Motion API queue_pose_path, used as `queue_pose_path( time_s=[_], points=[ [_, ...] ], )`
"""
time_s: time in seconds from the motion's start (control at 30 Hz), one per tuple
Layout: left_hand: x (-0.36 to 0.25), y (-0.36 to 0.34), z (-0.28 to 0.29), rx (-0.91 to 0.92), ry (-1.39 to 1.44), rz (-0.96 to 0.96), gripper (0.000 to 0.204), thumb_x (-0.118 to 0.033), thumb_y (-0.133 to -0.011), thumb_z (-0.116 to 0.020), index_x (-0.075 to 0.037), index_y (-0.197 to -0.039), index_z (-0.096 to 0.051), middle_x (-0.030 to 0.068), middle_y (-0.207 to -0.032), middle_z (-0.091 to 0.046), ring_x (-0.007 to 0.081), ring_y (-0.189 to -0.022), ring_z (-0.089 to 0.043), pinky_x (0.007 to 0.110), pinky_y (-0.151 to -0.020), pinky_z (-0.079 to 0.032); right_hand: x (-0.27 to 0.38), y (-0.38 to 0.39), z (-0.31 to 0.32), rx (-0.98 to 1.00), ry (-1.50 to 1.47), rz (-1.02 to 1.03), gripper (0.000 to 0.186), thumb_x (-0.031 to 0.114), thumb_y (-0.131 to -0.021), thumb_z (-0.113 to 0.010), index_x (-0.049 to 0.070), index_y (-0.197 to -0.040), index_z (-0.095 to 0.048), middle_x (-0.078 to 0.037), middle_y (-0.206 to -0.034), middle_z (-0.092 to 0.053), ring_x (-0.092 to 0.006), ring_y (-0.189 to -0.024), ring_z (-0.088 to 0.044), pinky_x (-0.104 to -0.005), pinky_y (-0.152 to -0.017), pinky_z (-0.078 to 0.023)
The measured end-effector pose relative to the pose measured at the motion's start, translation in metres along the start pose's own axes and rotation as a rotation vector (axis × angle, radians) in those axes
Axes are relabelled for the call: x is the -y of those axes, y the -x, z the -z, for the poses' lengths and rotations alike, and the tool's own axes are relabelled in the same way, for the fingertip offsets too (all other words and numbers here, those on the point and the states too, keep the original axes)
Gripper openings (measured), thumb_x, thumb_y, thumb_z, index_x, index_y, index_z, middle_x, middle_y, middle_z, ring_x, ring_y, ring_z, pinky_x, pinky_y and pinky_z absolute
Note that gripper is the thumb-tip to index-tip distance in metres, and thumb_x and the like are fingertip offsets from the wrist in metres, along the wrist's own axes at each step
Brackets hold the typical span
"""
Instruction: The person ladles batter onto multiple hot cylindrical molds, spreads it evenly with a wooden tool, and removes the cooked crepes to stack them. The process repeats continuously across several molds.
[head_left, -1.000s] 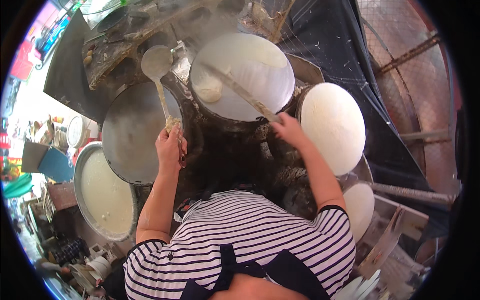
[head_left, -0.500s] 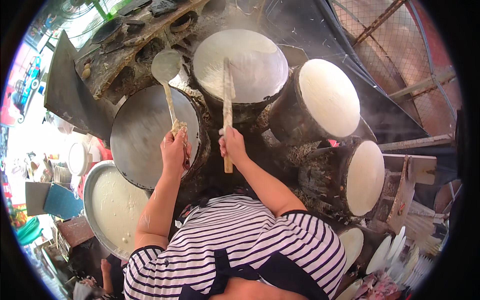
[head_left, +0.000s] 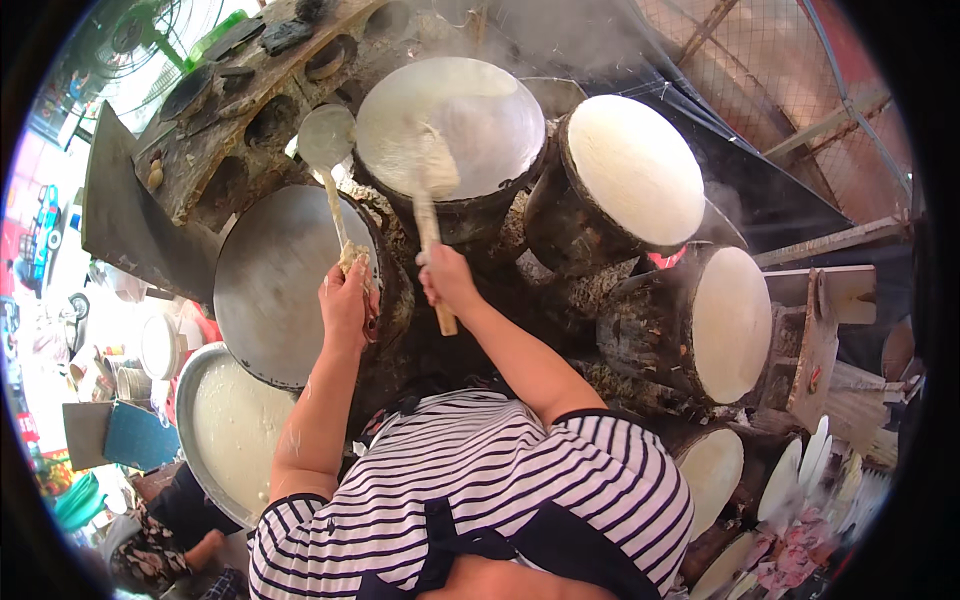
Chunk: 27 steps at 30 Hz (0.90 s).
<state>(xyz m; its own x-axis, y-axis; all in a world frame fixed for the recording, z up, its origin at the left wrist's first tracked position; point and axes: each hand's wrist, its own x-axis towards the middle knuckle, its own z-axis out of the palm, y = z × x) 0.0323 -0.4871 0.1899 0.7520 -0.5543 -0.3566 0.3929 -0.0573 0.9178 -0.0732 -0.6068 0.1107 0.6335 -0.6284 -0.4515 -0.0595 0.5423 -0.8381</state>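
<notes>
My left hand (head_left: 344,308) is closed round the batter-crusted handle of a ladle (head_left: 327,138). The ladle's round bowl sits beyond the bare round griddle (head_left: 275,285), near the gap beside the far griddle. My right hand (head_left: 449,280) grips a flat wooden spatula (head_left: 425,215) by its handle. Its blade, smeared by motion, lies over the near part of the far griddle (head_left: 500,150), where a thin layer of white batter is partly spread. Left of my left arm stands a wide metal tub (head_left: 186,410) of pale batter (head_left: 235,425).
Two more drum-shaped stoves at the right carry pale sheets of batter (head_left: 637,170) on top. A sooty ledge with holes (head_left: 270,120) runs along the far left, beside a curved metal shield (head_left: 130,200). White plate-like discs (head_left: 780,480) stand at lower right. Steam drifts at the back.
The spatula has turned, so its blade shows broader and sits lower on the far griddle. My right hand has moved slightly left. The view has shifted a little; the left hand keeps the ladle.
</notes>
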Motion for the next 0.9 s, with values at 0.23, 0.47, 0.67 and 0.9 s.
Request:
queue_pose_path(
  time_s=[0.23, 0.47, 0.67, 0.9],
  points=[
    [-0.006, 0.011, -0.023, -0.016, 0.002, 0.0, 0.017, -0.017, -0.088, -0.057, -0.002, -0.081, -0.051, 0.0019, -0.062, -0.048, 0.0109, -0.04, -0.044, 0.025, -0.034, -0.033, 0.004, -0.031, 0.038, -0.038, 0.443, 0.055, 0.036, 0.03, -0.094, -0.037, 0.002, -0.076, -0.051, -0.01, -0.049, -0.047, -0.0217, -0.034, -0.046, -0.0345, -0.033, -0.04],
    [0.0, 0.021, -0.048, 0.046, -0.025, -0.024, 0.017, -0.02, -0.09, -0.055, -0.005, -0.084, -0.05, 0.0014, -0.066, -0.048, 0.0106, -0.042, -0.045, 0.024, -0.035, -0.034, 0.012, 0.007, 0.056, 0.04, 0.056, -0.063, 0.043, 0.039, -0.095, -0.035, 0.001, -0.078, -0.049, -0.006, -0.05, -0.045, -0.0157, -0.031, -0.041, -0.0303, -0.03, -0.037],
    [0.0, 0.029, -0.07, -0.015, 0.039, -0.02, 0.017, -0.019, -0.089, -0.058, -0.005, -0.082, -0.051, 0.0015, -0.064, -0.049, 0.011, -0.041, -0.045, 0.024, -0.034, -0.033, 0.016, -0.023, 0.081, 0.1, 0.359, -0.118, 0.045, 0.038, -0.094, -0.035, 0.0, -0.073, -0.048, -0.007, -0.049, -0.046, -0.0188, -0.032, -0.045, -0.034, -0.031, -0.038],
    [0.0, 0.035, -0.103, -0.003, 0.035, -0.037, 0.016, -0.02, -0.089, -0.057, -0.005, -0.085, -0.051, 0.0015, -0.065, -0.049, 0.0113, -0.041, -0.045, 0.024, -0.034, -0.034, 0.041, 0.0, 0.135, 0.101, 0.169, -0.098, 0.048, 0.039, -0.092, -0.035, -0.003, -0.076, -0.052, -0.008, -0.049, -0.046, -0.0179, -0.031, -0.043, -0.0319, -0.028, -0.037]
  ],
)
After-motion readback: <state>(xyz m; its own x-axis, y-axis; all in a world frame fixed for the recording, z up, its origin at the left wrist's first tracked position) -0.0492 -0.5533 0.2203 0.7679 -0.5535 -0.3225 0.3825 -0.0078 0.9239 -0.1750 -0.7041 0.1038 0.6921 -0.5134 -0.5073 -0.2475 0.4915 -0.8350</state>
